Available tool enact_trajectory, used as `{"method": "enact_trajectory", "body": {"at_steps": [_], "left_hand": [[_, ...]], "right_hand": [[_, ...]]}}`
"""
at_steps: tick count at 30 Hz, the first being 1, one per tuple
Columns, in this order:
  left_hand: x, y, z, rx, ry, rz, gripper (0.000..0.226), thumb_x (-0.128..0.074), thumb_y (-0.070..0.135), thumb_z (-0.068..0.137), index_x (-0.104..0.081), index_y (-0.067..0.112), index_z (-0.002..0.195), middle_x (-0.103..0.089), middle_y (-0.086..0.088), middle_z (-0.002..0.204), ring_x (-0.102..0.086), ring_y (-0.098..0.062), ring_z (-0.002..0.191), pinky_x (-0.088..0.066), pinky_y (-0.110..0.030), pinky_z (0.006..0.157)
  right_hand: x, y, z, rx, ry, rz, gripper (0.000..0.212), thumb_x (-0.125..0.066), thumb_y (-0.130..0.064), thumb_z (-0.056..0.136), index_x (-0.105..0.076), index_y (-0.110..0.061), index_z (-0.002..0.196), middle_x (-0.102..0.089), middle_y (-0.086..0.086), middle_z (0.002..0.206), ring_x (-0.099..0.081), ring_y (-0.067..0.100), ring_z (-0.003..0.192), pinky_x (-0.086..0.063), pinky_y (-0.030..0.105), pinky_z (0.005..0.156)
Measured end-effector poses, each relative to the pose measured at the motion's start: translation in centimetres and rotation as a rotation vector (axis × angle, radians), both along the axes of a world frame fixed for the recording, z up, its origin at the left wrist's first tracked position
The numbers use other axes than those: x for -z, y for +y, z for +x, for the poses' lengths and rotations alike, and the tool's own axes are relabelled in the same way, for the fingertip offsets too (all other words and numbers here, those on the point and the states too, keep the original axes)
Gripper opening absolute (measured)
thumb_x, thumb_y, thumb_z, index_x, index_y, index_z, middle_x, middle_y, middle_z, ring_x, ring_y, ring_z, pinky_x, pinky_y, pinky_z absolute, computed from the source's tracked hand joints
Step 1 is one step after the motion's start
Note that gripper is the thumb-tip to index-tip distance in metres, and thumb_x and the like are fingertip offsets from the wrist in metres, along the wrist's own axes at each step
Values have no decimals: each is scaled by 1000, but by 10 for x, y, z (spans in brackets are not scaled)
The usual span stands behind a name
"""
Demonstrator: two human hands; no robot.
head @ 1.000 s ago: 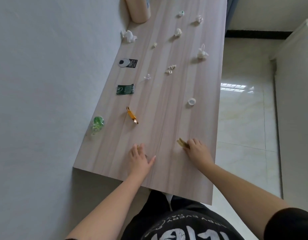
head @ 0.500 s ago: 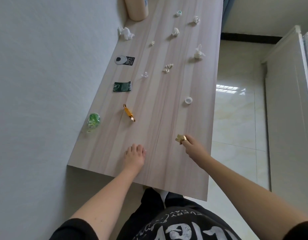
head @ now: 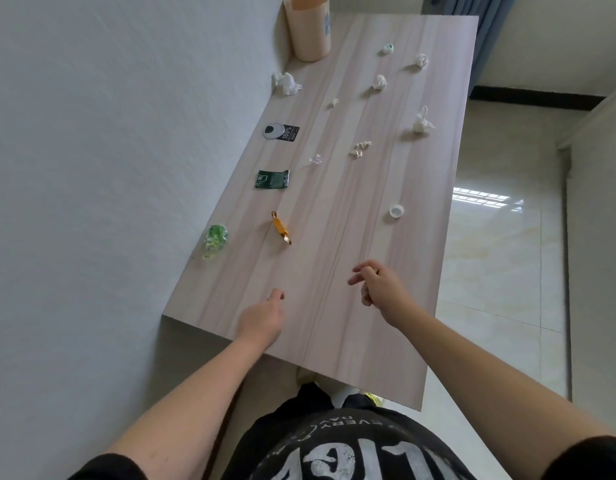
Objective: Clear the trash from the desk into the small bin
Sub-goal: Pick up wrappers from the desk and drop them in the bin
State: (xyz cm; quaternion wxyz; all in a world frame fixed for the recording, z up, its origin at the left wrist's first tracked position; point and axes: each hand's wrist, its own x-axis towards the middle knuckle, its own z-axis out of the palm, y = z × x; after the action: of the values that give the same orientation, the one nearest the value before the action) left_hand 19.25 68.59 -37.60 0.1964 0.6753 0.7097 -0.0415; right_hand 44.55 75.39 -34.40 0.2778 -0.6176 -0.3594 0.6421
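Left hand (head: 261, 318) fingers curled under, contents hidden; right hand (head: 379, 287) fingers loosely spread, empty. Bin (head: 308, 27) top cut off, far worktop (head: 334, 271).

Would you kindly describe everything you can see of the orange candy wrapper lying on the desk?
The orange candy wrapper is a small, shiny, gold-orange strip, apparently foil or plastic film, twisted at both ends. It lies flat and diagonal on the wooden desk, one end pointing toward the wall, the other toward the near edge. It sits between the crumpled green wrapper and the desk's middle, just nearer than the dark green packet. Nothing touches it but the desk; both hands are clear of it.
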Motion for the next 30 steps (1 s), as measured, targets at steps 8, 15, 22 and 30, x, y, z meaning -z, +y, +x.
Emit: {"method": "enact_trajectory", "body": {"at_steps": [8,15,22,30], "left_hand": [[-21,20,-55,-130,-129,180,20,-30,24,97,-38,20,115,-55,-6,101,-52,-10,61,-35,-20,48],[-19,57,-106,-208,-99,213,39,-38,10,95,-40,22,133,-63,-9,111,-62,-20,77,-46,-31,59],[-8,99,-141,-207,32,271,40,-40,34,96,-44,10,127,-55,-20,106,-60,-34,75,-53,-39,57],[30,137,-162,-159,213,116,69,-27,56,94,-12,15,147,-39,-20,129,-59,-29,93,-51,-36,72]], "right_hand": [[-6,29,-45,-127,-22,61,40,-30,-3,89,-63,-25,92,-69,4,92,-64,17,65,-47,31,54],[1,59,-83,-213,-265,161,20,-44,-26,98,-64,-26,102,-69,-5,79,-49,10,51,-42,25,46],[14,92,-150,-191,-571,237,38,-44,-49,92,-50,-27,122,-55,-9,84,-56,10,73,-42,28,55],[33,117,-218,-403,-905,237,65,-43,-57,90,-17,-26,141,-39,10,131,-61,35,89,-41,35,56]]}}
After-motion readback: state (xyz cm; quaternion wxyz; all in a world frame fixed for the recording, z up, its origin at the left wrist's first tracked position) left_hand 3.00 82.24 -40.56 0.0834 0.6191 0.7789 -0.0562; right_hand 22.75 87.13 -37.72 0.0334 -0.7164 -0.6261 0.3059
